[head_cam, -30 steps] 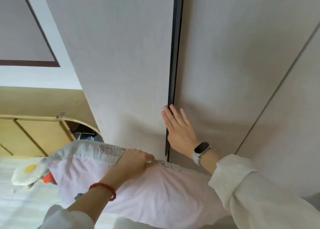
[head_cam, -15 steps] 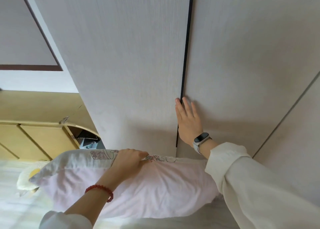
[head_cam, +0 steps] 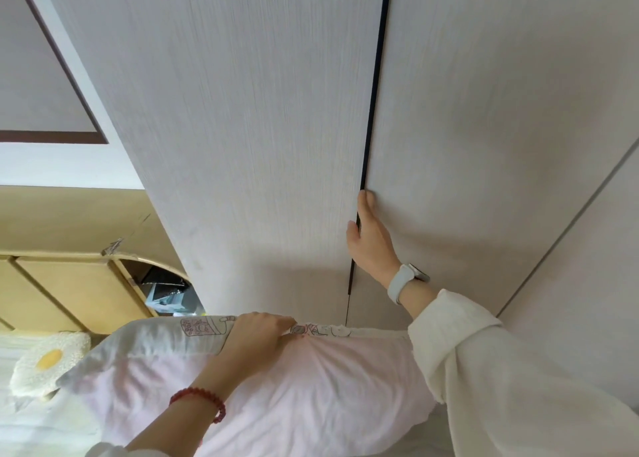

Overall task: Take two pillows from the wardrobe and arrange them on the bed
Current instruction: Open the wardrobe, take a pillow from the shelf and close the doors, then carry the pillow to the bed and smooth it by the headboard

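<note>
A pale pink pillow [head_cam: 311, 398] with a printed white border lies low in front of me, and my left hand [head_cam: 259, 332] grips its top edge. The grey wardrobe [head_cam: 259, 128] fills the view with both doors nearly together and a thin dark gap between them. My right hand [head_cam: 370, 238] rests with straight fingers on the edge of the right door [head_cam: 501, 128], beside that gap. No second pillow is in sight.
The white bed [head_cam: 31, 425] lies at lower left with a fried-egg plush cushion [head_cam: 45, 363] on it. Behind it is a yellow wooden headboard [head_cam: 69, 283] with a dark nook [head_cam: 166, 290] beside the wardrobe.
The gap between the wardrobe doors has narrowed to a thin line. My right hand turned from flat on the door to edge-on at the gap. The pillow stays in my left hand.
</note>
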